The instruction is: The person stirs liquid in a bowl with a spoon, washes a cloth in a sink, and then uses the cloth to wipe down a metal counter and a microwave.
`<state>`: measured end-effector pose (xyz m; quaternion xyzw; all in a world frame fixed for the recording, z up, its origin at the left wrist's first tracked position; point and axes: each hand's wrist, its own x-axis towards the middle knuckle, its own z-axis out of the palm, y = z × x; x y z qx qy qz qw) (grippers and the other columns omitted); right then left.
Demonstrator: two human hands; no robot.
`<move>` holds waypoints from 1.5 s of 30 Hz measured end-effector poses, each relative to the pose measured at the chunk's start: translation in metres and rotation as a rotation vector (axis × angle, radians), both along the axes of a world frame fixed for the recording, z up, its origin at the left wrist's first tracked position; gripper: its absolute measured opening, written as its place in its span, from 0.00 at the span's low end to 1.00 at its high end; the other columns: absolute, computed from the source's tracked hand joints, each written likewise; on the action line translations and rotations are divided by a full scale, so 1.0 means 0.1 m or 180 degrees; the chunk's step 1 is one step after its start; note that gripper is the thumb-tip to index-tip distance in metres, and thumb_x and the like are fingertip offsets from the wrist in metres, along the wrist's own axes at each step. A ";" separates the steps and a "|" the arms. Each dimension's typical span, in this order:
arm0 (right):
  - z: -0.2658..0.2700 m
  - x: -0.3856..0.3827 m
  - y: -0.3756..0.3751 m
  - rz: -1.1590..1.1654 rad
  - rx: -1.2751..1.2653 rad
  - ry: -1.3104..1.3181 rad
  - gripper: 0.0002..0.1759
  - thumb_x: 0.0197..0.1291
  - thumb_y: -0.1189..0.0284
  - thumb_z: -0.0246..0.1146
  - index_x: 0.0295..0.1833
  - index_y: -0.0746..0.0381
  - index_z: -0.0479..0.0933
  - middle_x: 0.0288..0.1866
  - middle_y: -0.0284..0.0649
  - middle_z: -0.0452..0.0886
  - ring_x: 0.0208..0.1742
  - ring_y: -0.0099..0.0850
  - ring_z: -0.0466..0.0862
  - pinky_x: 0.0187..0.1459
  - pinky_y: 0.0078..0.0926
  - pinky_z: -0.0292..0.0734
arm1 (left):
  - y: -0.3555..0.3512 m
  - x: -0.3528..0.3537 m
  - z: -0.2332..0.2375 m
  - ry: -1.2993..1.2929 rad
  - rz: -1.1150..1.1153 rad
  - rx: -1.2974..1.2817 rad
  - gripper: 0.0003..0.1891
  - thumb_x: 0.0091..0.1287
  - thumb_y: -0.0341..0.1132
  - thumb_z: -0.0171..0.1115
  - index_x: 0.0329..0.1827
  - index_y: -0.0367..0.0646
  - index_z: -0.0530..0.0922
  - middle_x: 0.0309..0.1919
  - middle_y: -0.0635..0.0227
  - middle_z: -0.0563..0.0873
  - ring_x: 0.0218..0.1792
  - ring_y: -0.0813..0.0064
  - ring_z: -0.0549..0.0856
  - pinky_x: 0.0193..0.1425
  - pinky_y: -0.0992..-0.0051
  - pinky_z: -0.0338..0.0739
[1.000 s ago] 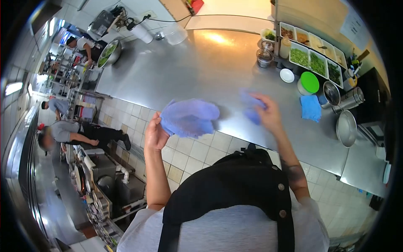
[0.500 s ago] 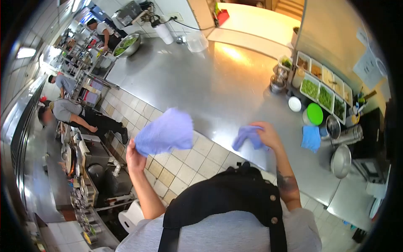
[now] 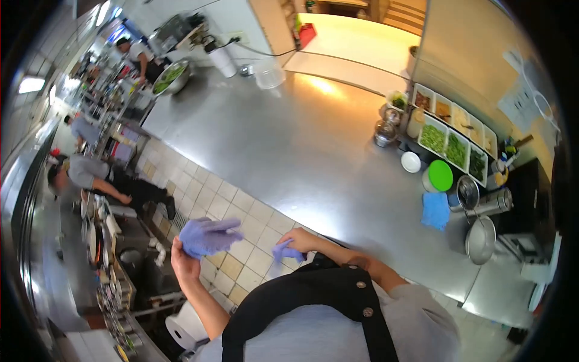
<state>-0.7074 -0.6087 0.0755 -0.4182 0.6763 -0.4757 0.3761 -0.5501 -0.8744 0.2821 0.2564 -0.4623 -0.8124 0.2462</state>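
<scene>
My left hand (image 3: 186,263) is closed on the edge of a folded purple cloth (image 3: 208,237), held out over the tiled floor. The cloth stands up from my fingers in loose folds. In front of my apron, my right hand (image 3: 300,239) pinches a second purple cloth (image 3: 288,251), bunched and partly hidden by the fingers; its lower end is blurred. The two cloths are apart, and neither touches the steel counter (image 3: 277,145).
On the counter's right are vegetable trays (image 3: 456,149), a green-lidded tub (image 3: 440,175), a blue cloth (image 3: 435,210) and a metal bowl (image 3: 480,239). A bowl of greens (image 3: 172,78) stands at the far end. Co-workers, one a person in grey (image 3: 90,175), stand left near the stoves.
My right hand has moved left with its cloth, from over the counter edge to in front of my apron. My left hand has lowered slightly, and its cloth has folded up smaller.
</scene>
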 end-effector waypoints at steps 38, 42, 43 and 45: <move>0.89 1.48 4.05 -0.6237 0.1749 0.1695 0.19 0.45 0.85 0.52 0.44 0.66 0.81 0.43 0.53 0.81 0.45 0.48 0.82 0.50 0.37 0.76 | 2.81 -2.54 -0.08 0.0807 -0.4351 -0.0822 0.02 0.65 0.31 0.49 0.35 0.44 0.66 0.34 0.73 0.70 0.38 0.82 0.71 0.46 0.79 0.69; 0.57 1.28 3.88 -0.6301 0.1353 0.1242 0.20 0.45 0.85 0.52 0.45 0.65 0.81 0.44 0.52 0.81 0.47 0.48 0.81 0.51 0.36 0.76 | 2.68 -2.75 -0.72 0.1335 -0.4107 -0.3578 0.02 0.61 0.29 0.51 0.33 0.41 0.69 0.34 0.65 0.73 0.42 0.69 0.74 0.52 0.67 0.69; 0.50 1.25 3.84 -0.6316 0.1288 0.1158 0.20 0.45 0.84 0.52 0.45 0.65 0.81 0.45 0.52 0.81 0.47 0.48 0.81 0.52 0.36 0.75 | 2.77 -2.74 -0.93 0.1359 -0.3886 -0.4209 0.04 0.60 0.30 0.53 0.36 0.41 0.70 0.38 0.59 0.75 0.47 0.61 0.74 0.55 0.63 0.68; 0.32 1.21 3.78 -0.6270 0.1258 0.1065 0.20 0.46 0.84 0.52 0.45 0.65 0.81 0.45 0.52 0.81 0.48 0.47 0.81 0.52 0.35 0.75 | 3.11 -2.69 -0.99 0.0620 -0.4488 -0.5489 0.11 0.56 0.34 0.57 0.41 0.43 0.73 0.55 0.46 0.72 0.62 0.43 0.66 0.65 0.49 0.62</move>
